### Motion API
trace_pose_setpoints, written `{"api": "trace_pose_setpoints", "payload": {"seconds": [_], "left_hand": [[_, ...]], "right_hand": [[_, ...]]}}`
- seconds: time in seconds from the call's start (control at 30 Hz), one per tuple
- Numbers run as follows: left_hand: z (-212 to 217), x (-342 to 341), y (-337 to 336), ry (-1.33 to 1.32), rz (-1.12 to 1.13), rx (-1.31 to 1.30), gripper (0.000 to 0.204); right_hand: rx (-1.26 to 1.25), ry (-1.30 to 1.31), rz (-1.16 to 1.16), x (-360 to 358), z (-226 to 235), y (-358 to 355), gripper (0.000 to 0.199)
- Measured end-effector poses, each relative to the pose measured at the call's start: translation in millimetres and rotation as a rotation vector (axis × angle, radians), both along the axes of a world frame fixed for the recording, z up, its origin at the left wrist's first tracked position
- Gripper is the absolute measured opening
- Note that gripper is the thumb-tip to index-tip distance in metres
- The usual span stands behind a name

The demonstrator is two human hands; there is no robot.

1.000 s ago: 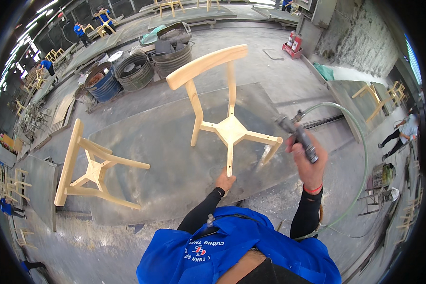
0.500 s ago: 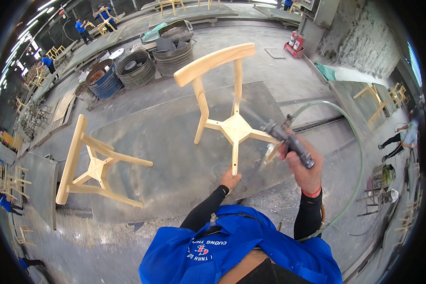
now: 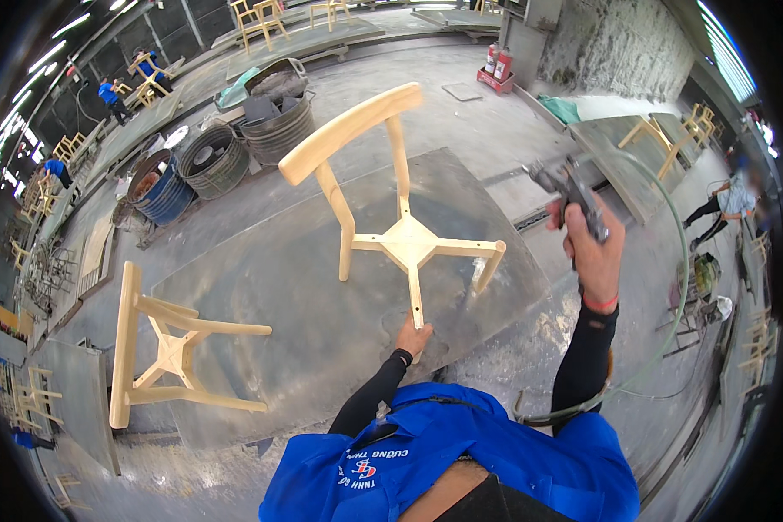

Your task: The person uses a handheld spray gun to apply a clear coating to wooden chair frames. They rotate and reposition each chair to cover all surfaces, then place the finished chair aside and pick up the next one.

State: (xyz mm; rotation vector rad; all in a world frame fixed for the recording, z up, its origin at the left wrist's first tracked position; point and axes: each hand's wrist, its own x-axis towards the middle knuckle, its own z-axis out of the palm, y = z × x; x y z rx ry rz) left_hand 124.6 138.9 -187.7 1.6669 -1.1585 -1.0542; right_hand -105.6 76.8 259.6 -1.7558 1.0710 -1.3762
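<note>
A pale wooden chair frame (image 3: 409,241) without a seat stands on a grey board, its curved backrest at the far side. My left hand (image 3: 414,333) grips the chair's near leg, close under the joint of the cross brace. In my right hand (image 3: 598,252) is a dark metal spray gun (image 3: 580,196), held up to the right of the chair and apart from it. A pale green hose (image 3: 683,252) loops at the right, near my right forearm. To the left, a second chair frame (image 3: 172,348) lies tipped over on the board.
The grey board (image 3: 235,270) spreads under both chairs. Beyond it stand several metal drums (image 3: 209,161) with scraps inside. Red fire extinguishers (image 3: 498,63) sit in a red box. A co-worker (image 3: 731,204) stands at the far right, near a table (image 3: 600,143) with more chair frames.
My right hand has swung the spray gun up and right, away from the chair. The spray mist seen before no longer shows. My left hand still holds the leg, and the view has shifted.
</note>
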Motion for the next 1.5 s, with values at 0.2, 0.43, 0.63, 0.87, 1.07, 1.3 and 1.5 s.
{"api": "trace_pose_setpoints", "payload": {"seconds": [0.2, 0.43, 0.63, 0.87, 1.07, 1.3, 1.5], "left_hand": [[9, -4, 8, -0.054, 0.032, -0.096, 0.062], [10, -4, 11, -0.007, 0.0, -0.032, 0.064], [6, -4, 9, -0.005, -0.013, -0.074, 0.066], [0, -4, 8, 0.014, -0.043, -0.071, 0.072], [-1, -5, 8, 0.013, -0.03, -0.056, 0.072], [5, -4, 5, -0.028, -0.072, -0.001, 0.084], [-13, -13, 1, -0.056, -0.026, 0.046, 0.09]], "right_hand": [[-0.037, 0.267, 0.021, 17, 81, -61, 0.038], [-0.139, 0.344, 0.208, 47, 138, -96, 0.044], [-0.132, 0.535, 0.022, 43, 150, -129, 0.047], [-0.099, 0.463, 0.006, 37, 117, -88, 0.042], [-0.018, 0.356, 0.114, 31, 79, -27, 0.036], [0.05, 0.156, 0.052, 21, 45, 1, 0.04], [0.046, 0.198, 0.091, 37, 57, 22, 0.044]]}}
